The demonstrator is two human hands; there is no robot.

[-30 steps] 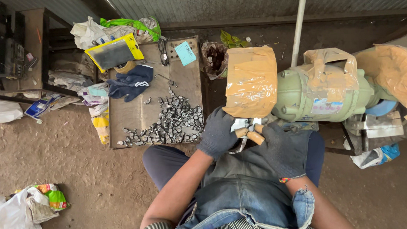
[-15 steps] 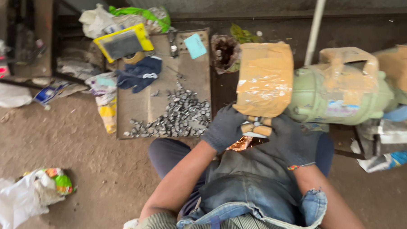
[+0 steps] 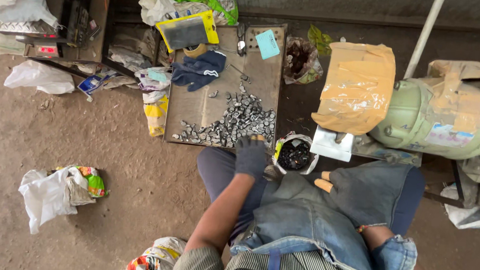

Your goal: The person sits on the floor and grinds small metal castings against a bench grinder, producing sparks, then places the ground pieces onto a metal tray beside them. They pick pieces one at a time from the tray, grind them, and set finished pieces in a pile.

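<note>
- The left hand (image 3: 251,155), in a dark glove, reaches with fingers loosely spread to the near edge of the pile of small metal pieces (image 3: 235,121); the pile's long axis runs diagonally across the metal tray (image 3: 193,109).
- The right hand (image 3: 350,189), gloved, rests on denim; its grip can't be told.
- A yellow-edged packet (image 3: 188,31) and teal card (image 3: 267,44) lie at the tray's far end.
</note>
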